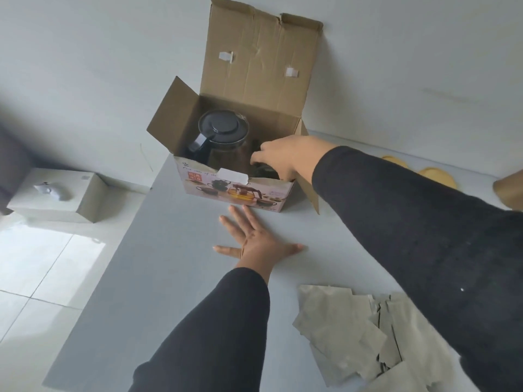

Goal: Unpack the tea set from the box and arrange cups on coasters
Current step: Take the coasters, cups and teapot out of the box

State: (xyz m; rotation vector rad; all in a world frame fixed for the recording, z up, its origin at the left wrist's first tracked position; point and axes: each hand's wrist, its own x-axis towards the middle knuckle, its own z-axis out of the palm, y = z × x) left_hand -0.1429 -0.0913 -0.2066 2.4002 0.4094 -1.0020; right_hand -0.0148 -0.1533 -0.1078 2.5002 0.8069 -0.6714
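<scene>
An open cardboard box (240, 190) with a printed tea-set picture stands at the far side of the table. Inside its left half is a glass teapot (223, 131) with a black lid and handle. My right hand (285, 157) reaches into the box's right half, with fingers and thumb curled around a dark cup (264, 171) that is mostly hidden by the box wall. My left hand (254, 239) lies flat on the table just in front of the box, fingers spread, holding nothing. Two round yellow coasters (437, 174) lie at the far right, partly behind my right sleeve.
Torn grey cardboard inserts (351, 329) are piled at the near right of the grey table (169, 278). A white box (56, 199) with a crumpled white scrap on it sits on the tiled floor to the left. A brown cardboard edge (510, 190) shows at the right border.
</scene>
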